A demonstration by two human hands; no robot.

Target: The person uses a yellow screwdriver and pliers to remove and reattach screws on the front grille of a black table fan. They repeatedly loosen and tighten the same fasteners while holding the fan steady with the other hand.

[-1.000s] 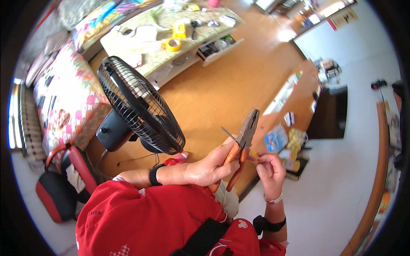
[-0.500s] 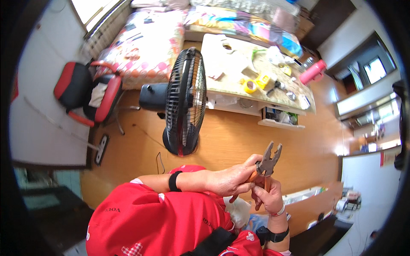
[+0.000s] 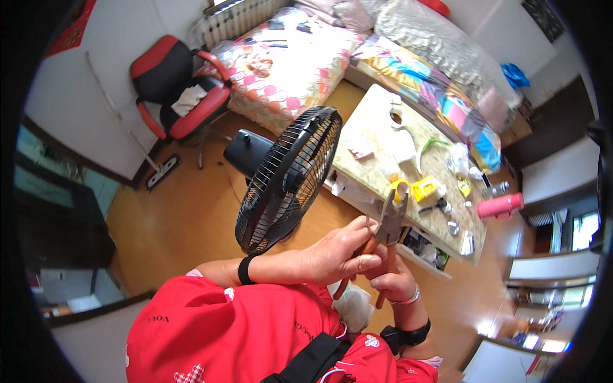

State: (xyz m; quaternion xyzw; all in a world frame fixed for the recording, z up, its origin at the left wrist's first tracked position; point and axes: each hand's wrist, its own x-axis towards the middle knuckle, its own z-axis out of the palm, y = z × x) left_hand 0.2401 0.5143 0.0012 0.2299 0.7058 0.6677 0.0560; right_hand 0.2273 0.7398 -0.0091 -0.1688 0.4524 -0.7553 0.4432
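A pair of pliers (image 3: pixel 387 231) with orange handles is held between both hands in front of the red garment (image 3: pixel 236 325), its head pointed upward and its jaws parted. One handle is gripped by the left hand (image 3: pixel 348 251), beside whose fingertips a thin metal piece is seen, too small to be made out. The other handle is clasped by the right hand (image 3: pixel 397 284), just beside the left. Beyond the hands, a black fan (image 3: pixel 290 179) is stood on the wooden floor (image 3: pixel 204 204). A yellow tape roll (image 3: pixel 400 183) and a pink flask (image 3: pixel 500 206) are set on the surface (image 3: pixel 367 118), below which a drawer (image 3: pixel 424 252) is pulled out.
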